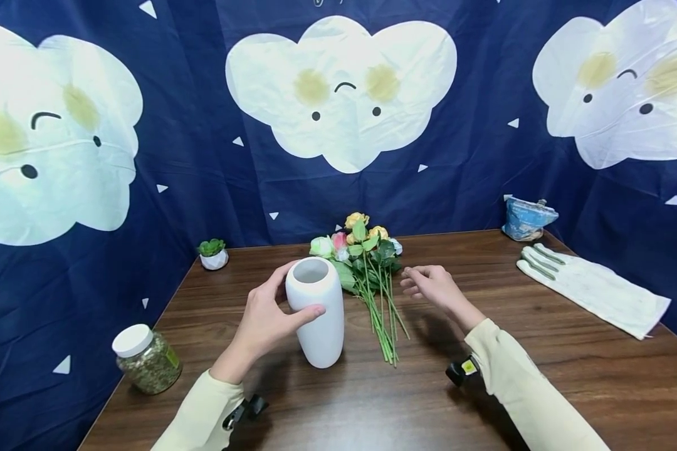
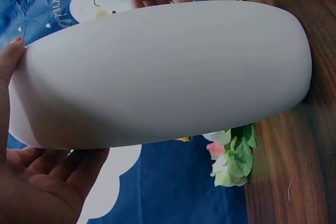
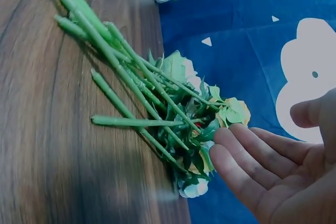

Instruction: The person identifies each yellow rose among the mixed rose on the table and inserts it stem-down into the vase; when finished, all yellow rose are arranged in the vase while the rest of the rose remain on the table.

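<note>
Vase (image 1: 323, 319), one: left hand (image 1: 267, 316) gripped, apparently steadying. Flowers (image 1: 374, 266), its two o'clock: right hand (image 1: 433, 288), fingers loose; stem-grasp seemed due.

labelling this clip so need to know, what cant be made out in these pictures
- Inner bottom of the vase: head view, hidden by its walls.
- Far fingertips of the left hand: head view, behind the vase.
- Most of the flowers: left wrist view, blocked by the vase.
- Any writing on the jar label: head view, too small.
</note>
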Demonstrator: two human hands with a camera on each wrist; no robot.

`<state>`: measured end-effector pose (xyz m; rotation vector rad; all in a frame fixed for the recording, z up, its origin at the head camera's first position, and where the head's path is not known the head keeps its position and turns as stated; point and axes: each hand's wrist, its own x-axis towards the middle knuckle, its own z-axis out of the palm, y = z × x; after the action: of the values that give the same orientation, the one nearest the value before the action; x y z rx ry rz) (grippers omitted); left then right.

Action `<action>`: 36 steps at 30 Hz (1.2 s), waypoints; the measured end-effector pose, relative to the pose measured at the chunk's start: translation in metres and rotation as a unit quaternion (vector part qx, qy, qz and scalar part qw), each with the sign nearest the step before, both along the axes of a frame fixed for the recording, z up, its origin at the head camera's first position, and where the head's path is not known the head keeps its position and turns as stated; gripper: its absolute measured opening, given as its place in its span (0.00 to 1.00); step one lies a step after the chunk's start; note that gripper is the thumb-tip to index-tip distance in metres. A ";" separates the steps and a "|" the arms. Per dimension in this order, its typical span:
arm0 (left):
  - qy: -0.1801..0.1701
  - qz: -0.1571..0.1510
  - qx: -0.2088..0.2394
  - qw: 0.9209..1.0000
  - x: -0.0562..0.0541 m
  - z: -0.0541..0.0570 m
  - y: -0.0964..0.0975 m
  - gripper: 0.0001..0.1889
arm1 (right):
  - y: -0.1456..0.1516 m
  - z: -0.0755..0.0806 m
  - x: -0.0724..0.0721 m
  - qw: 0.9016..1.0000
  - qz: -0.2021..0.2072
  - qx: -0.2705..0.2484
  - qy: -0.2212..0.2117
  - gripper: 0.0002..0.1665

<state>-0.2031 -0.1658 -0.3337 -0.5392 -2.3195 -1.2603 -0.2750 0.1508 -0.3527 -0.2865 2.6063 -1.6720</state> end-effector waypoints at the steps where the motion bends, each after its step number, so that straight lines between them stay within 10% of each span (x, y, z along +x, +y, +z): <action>1: -0.001 -0.002 0.002 1.000 0.000 0.000 0.000 0.39 | -0.001 -0.001 -0.002 1.000 0.003 -0.011 -0.009 0.26; 16: 0.004 -0.003 0.007 1.000 0.000 -0.001 0.001 0.39 | -0.016 -0.014 -0.027 0.974 0.007 -0.179 -0.141 0.29; 36: 0.003 -0.002 0.015 1.000 0.001 -0.005 0.002 0.39 | -0.027 -0.030 -0.043 0.983 -0.001 -0.114 -0.144 0.22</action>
<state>-0.2020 -0.1641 -0.3382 -0.5363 -2.2921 -1.2923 -0.3180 0.1241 -0.3828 -0.0416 2.2145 -1.8553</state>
